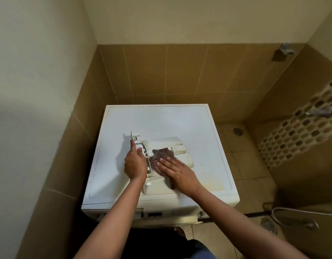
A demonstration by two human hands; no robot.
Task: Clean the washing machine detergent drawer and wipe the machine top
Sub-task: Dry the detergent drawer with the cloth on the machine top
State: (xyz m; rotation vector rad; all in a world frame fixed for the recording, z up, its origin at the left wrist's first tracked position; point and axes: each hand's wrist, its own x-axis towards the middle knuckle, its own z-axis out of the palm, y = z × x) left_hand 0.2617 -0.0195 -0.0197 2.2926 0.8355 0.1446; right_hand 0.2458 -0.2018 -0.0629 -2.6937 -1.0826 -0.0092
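So the detergent drawer was laid on the machine top, mid-front. A brown cloth was bunched on it, pressed down by the right hand, fingers flat and slightly spread. The drawer's front panel was gripped by the left hand.

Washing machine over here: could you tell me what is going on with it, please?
A person is cleaning the detergent drawer, which lies on the machine top. The left hand grips the drawer's front end to steady it, while the right hand presses a brown cloth flat against the drawer's body, apparently wiping it.
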